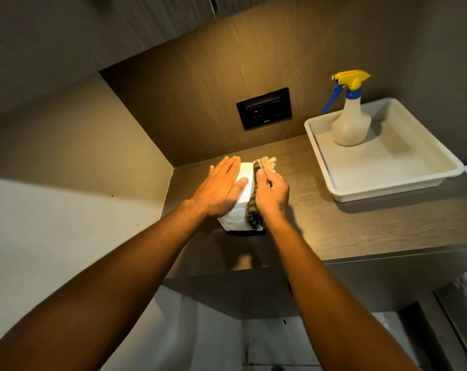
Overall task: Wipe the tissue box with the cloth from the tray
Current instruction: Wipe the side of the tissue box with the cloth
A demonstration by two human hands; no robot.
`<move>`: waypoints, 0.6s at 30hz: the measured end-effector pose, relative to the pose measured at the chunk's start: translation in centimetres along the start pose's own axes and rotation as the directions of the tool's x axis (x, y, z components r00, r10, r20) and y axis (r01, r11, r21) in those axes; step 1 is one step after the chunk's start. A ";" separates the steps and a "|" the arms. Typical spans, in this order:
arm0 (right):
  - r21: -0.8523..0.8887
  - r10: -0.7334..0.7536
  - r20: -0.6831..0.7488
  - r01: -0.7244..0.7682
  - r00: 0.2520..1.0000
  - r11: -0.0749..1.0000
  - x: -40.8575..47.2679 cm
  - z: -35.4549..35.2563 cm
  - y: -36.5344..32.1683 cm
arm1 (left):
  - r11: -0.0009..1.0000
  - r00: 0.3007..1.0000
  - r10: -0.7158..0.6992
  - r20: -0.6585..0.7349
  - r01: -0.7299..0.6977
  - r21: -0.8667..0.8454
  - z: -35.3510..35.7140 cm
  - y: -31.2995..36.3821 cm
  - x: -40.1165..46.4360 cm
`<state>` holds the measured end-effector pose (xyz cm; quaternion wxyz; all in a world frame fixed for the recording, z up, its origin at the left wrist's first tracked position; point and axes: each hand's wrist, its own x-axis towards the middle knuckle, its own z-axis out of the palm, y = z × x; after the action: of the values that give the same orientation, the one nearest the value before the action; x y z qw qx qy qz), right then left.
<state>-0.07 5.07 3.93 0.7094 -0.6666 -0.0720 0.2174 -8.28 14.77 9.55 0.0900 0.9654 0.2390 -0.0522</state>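
Note:
A white tissue box [241, 218] stands on the brown wooden counter, close to its left end. My left hand [221, 187] lies flat on the box's top and left side, fingers stretched out. My right hand [272, 195] presses a patterned cloth [253, 214] against the box's right side; a pale frayed end of the cloth sticks out beyond my fingers. The white tray [382, 183] sits to the right on the counter, apart from the box.
A spray bottle [350, 121] with a yellow and blue trigger head stands in the tray's far corner. A black socket panel [264, 108] is set in the wooden back wall. A beige wall closes the counter [361, 226] on the left; its front edge runs below the box.

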 end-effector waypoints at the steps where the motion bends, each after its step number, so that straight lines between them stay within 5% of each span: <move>1: -0.012 0.036 0.027 -0.036 0.999 0.999 1.2 -0.1 0.0 | 1.000 1.000 -0.002 0.002 0.002 0.000 -0.1 0.1 0.0; 5: -0.106 0.187 0.008 -0.185 0.982 0.977 0.6 -1.1 2.6 | 1.000 1.000 0.000 0.001 0.000 -0.013 0.1 0.0 0.0; 14: -0.042 -0.050 -0.006 0.050 0.999 0.998 -0.1 0.3 -1.5 | 1.000 1.000 0.007 -0.008 -0.008 -0.013 0.0 -0.1 0.0; 18: -0.061 0.116 0.044 -0.113 0.992 0.992 2.3 0.0 -0.8 | 1.000 1.000 0.014 -0.005 -0.014 -0.016 -0.1 0.0 0.1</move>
<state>2.20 5.95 4.27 0.6742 -0.6845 -0.0569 0.2713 -8.19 14.79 9.65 0.0978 0.9664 0.2329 -0.0474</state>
